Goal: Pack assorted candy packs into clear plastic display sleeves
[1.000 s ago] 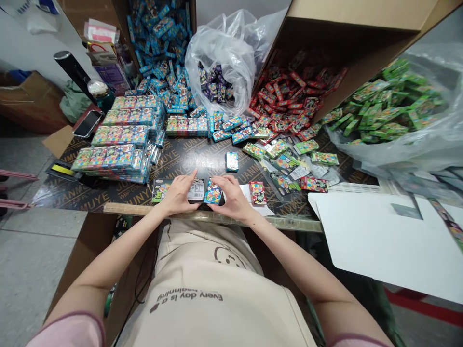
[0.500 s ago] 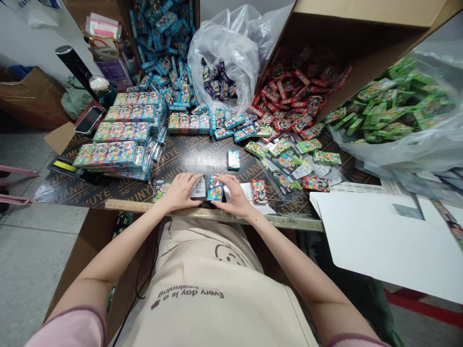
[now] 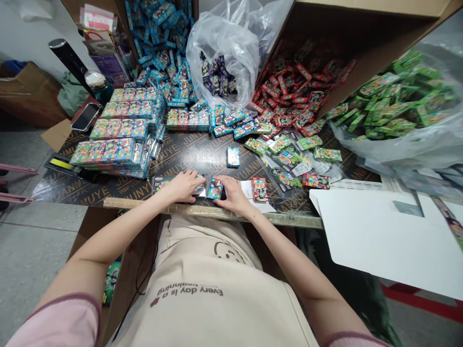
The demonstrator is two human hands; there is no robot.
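My left hand [image 3: 185, 186] lies over a flat printed plastic packet [image 3: 160, 182] near the table's front edge, its fingers pressing on the end that bears a barcode label. Between the thumb and fingers of my right hand [image 3: 233, 193] is a small blue candy box [image 3: 214, 189], slightly tilted, right beside the packet's end. Whether the box touches the packet I cannot tell. Another blue box [image 3: 233, 157] stands just beyond my hands. A red box [image 3: 259, 188] lies on white paper to the right of my right hand.
Stacked multi-colour packs [image 3: 119, 126] stand at the left, beside a phone [image 3: 86, 117]. Behind are heaps of blue boxes [image 3: 170, 72], a clear bag [image 3: 224, 43] of purple ones, red boxes [image 3: 289, 96] and green boxes [image 3: 394, 103]. White card [image 3: 383, 236] juts out at the right.
My left hand has drawn away from the blue box, leftward over the packet. The blue box in my right hand has tilted a little.
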